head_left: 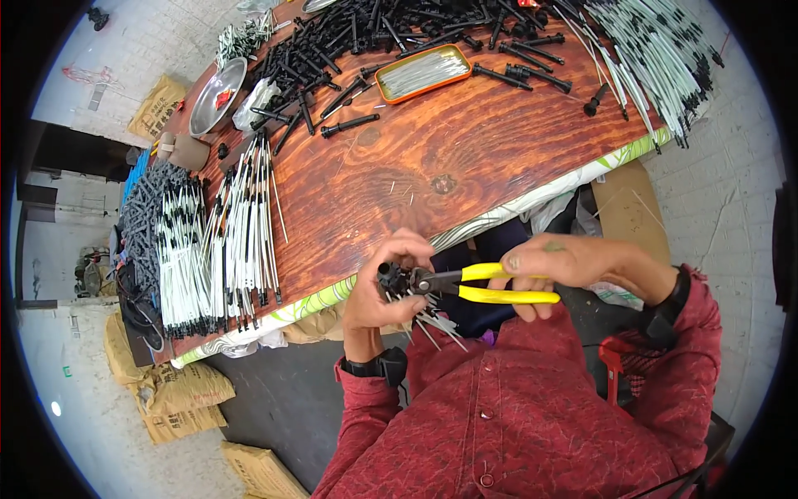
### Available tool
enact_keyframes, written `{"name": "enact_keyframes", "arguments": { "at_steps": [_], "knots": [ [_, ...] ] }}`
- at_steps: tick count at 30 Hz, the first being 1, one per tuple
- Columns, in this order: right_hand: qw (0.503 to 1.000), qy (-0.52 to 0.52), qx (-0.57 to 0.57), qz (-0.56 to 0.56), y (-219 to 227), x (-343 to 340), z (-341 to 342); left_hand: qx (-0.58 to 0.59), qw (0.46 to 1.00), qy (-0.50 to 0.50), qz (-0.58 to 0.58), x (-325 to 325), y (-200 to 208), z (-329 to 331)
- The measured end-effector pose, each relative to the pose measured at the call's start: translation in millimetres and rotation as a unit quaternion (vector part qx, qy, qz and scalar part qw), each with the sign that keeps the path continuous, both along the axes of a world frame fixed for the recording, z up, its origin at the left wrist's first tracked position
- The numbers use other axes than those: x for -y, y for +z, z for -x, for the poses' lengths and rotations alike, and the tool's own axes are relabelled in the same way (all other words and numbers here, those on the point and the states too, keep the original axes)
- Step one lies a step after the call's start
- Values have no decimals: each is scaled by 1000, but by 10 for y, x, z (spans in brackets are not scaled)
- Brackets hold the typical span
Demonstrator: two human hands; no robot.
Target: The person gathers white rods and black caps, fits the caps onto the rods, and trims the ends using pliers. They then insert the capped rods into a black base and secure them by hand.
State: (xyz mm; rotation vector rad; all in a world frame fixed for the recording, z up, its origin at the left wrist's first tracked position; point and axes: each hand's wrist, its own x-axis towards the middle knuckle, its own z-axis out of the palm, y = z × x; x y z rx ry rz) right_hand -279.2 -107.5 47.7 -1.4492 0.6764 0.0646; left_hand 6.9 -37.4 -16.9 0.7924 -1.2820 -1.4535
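My left hand (371, 291) is closed around a black plastic tubular part (388, 274), just off the table's near edge. Thin pale strips (439, 326) poke out below that hand; their upper ends are hidden by the fingers. My right hand (550, 259) grips cutting pliers with yellow handles (509, 296), its thumb on the upper handle. The dark plier jaws (422, 281) are up against the black part between the fingers of my left hand. Whether the jaws are closed on it, I cannot tell. The two handles stand slightly apart.
The wooden table (349, 208) carries a heap of black plastic parts (312, 58), an orange-rimmed tin (424, 75) of thin strips, and bundles of white black-tipped rods (183, 266) at left and far right. A metal bowl (218, 96) stands far left. Sacks (187, 387) lie on the floor.
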Motion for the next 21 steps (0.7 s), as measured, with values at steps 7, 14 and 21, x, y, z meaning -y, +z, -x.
{"name": "enact_keyframes", "arguments": {
  "at_steps": [7,14,21],
  "knots": [
    [989,85,18,118,16,34,-84,63,996,-37,45,76,-52,-11],
    [920,60,61,383,-27,36,-73,25,1000,0,9,31,-37,107],
    [805,45,15,591,-30,20,-194,20,1000,21,-10,43,-23,102]
  ]
}}
